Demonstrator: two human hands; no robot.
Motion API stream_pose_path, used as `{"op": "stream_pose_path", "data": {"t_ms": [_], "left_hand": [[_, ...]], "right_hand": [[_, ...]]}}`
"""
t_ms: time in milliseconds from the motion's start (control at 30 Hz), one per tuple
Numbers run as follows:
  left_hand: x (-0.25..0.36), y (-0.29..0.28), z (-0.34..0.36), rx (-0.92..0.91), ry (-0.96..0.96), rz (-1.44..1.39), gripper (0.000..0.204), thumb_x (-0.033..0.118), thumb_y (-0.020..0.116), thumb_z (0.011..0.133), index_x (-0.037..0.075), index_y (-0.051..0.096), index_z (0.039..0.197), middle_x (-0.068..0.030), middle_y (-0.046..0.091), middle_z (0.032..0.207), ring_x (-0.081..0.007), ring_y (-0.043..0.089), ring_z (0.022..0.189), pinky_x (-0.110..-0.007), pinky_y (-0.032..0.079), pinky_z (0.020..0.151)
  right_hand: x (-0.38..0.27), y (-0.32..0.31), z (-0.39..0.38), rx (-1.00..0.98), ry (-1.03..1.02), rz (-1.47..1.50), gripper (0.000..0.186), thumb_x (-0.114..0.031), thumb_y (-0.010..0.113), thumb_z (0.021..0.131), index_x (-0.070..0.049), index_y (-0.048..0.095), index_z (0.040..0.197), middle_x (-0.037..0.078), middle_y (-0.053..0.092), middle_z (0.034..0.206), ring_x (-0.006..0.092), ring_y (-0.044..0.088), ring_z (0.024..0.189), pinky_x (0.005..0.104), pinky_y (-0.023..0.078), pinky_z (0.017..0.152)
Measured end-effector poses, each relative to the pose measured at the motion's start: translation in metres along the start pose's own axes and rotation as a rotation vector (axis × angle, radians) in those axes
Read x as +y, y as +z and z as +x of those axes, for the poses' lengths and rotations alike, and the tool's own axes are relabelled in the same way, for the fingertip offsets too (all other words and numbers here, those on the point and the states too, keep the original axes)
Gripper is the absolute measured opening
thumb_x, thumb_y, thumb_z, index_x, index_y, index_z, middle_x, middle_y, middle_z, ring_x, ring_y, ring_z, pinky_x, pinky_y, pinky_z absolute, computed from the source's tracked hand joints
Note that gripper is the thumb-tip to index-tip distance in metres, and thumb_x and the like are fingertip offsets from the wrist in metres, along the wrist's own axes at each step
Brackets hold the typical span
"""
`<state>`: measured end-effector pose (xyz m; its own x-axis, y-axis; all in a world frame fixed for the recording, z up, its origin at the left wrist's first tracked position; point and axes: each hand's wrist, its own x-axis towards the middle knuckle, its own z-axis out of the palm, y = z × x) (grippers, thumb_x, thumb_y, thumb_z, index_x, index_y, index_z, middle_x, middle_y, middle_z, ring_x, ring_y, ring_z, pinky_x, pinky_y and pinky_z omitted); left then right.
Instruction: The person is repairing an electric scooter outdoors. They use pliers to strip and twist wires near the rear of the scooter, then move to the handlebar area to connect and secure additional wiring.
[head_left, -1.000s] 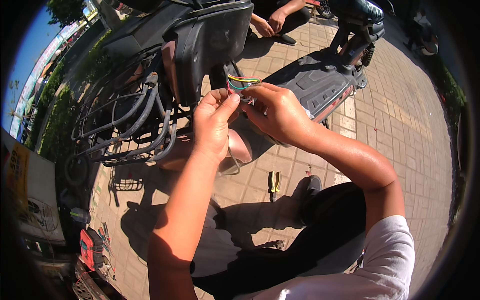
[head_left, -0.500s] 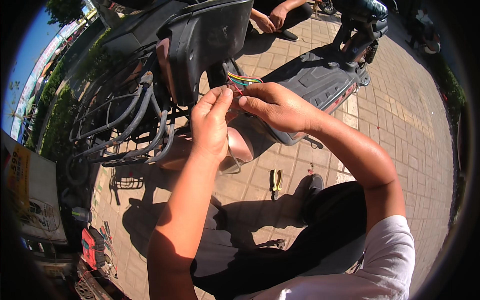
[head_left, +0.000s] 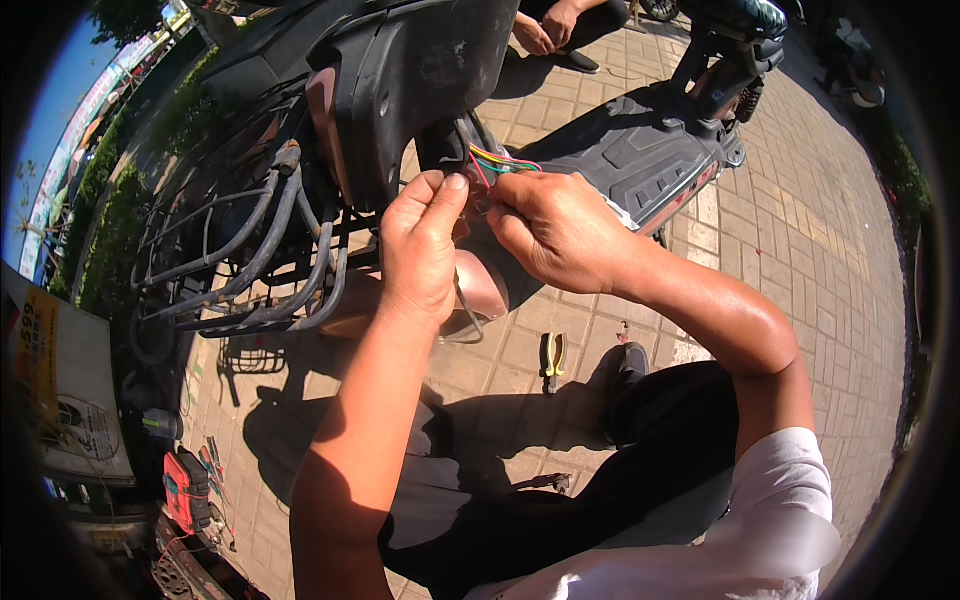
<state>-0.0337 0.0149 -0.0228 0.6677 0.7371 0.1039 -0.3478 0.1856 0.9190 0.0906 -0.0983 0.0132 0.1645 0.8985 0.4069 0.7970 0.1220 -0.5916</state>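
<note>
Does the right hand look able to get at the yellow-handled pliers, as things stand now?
Probably yes: the pliers lie uncovered on the paving, though the right hand would first need to leave the coloured wires.

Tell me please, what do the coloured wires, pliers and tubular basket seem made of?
Coloured wires: probably flexible plastic insulation, bright, evenly coloured and curving.
Pliers: yellow grips look like plastic or rubber; dark head, likely metal.
Tubular basket: probably painted metal, its dark tubes showing greyish patches.

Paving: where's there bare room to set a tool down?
Widest: paving between right forearm and greenery at right. Smaller: left of the pliers, below the copper-coloured panel. Crowded: around the wires by left hand and right hand; lower left, around the red case.
</note>
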Motion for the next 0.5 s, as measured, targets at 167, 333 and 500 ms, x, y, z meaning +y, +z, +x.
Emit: {"op": "stream_pose_path", "data": {"t_ms": [167, 333, 500], "left_hand": [[0.0, -0.006, 0.001, -0.054, -0.027, 0.0, 0.011, 0.018, 0.059, 0.098, 0.008, 0.065, 0.097, -0.0006, 0.067, 0.091, -0.0097, 0.059, 0.081, -0.027, 0.044, 0.077], [0.007, -0.002, -0.014, -0.036, -0.106, 0.046, 0.013, 0.017, 0.059, 0.098, 0.007, 0.066, 0.103, -0.0041, 0.069, 0.098, -0.0131, 0.062, 0.091, -0.031, 0.044, 0.085], [0.006, 0.005, -0.018, -0.143, -0.102, -0.018, 0.019, 0.014, 0.059, 0.097, 0.004, 0.065, 0.111, -0.0075, 0.067, 0.109, -0.0172, 0.06, 0.105, -0.036, 0.041, 0.096]], "right_hand": [[0.0, -0.002, -0.001, -0.022, -0.018, -0.02, 0.024, -0.023, 0.058, 0.091, 0.001, 0.06, 0.085, 0.023, 0.063, 0.074, 0.044, 0.062, 0.072, 0.049, 0.05, 0.065], [0.01, -0.004, 0.001, 0.08, 0.097, 0.283, 0.019, -0.012, 0.059, 0.097, 0.007, 0.06, 0.097, 0.009, 0.063, 0.077, 0.007, 0.052, 0.072, 0.0287, 0.046, 0.061], [0.026, -0.016, 0.007, 0.341, 0.128, -0.019, 0.023, -0.017, 0.067, 0.094, 0.005, 0.066, 0.091, 0.008, 0.065, 0.072, 0.0074, 0.055, 0.066, 0.0278, 0.047, 0.059]]}}
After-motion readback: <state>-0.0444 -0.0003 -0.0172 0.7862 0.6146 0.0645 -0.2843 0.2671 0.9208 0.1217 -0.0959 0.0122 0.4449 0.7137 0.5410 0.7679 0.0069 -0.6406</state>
